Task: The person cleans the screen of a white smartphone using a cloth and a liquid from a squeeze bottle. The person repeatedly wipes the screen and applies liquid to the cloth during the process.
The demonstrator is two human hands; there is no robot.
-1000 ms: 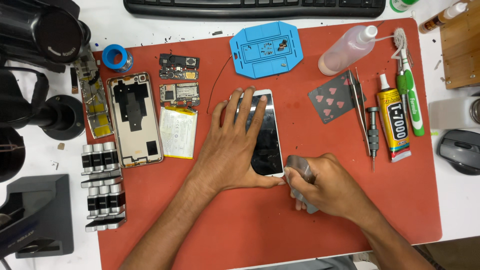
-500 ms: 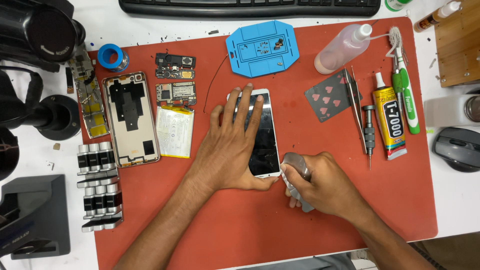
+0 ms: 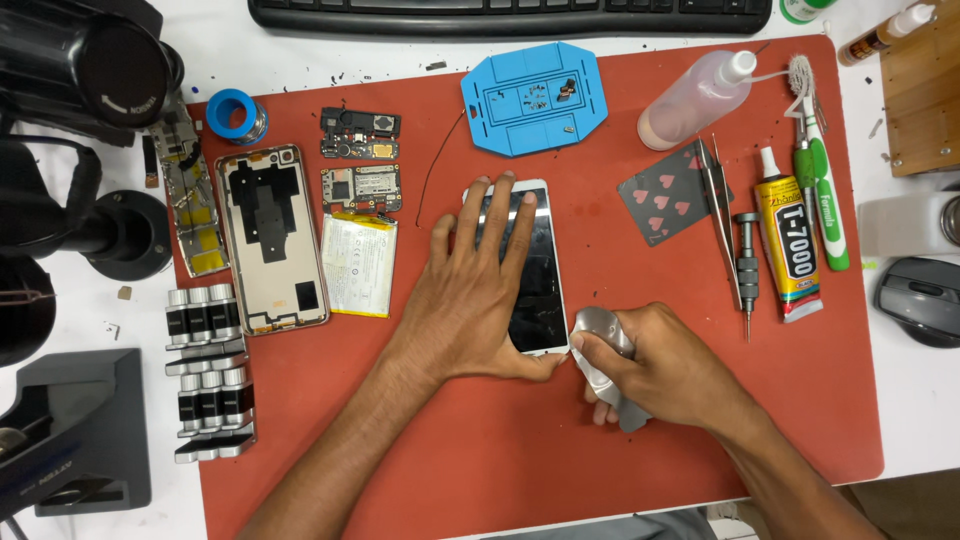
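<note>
Phone [image 3: 535, 290] lay screen-up near the middle of the red mat [image 3: 500, 470], long axis running away from the person, top end toward the blue parts tray [image 3: 533, 97], bottom end nearest the body. Left hand [image 3: 470, 290] was flat on it, fingers spread over the upper and left part of the glass, thumb along the bottom edge; pressing down, not gripping. Right hand [image 3: 655, 365] sat just beside the phone's bottom-right corner, clenched round a grey wad, prob. a cloth [image 3: 600, 350], whose top end touched or nearly touched that corner. So the phone lay up and left of the right hand, w/ the left hand directly on it and the nearer of the two.

Left of the phone: battery [image 3: 358, 265], circuit board [image 3: 362, 188], open back housing [image 3: 270, 240], all apart from both hands. Right of it: playing card [image 3: 665, 205], tweezers [image 3: 722, 210], small screwdriver [image 3: 746, 270], glue tube [image 3: 790, 250], toothbrush [image 3: 820, 170], clear squeeze bottle [image 3: 695, 100]; all well apart from the hands. Keyboard [image 3: 510, 15] at the far edge, mouse [image 3: 920, 300] off the mat at right.
</note>
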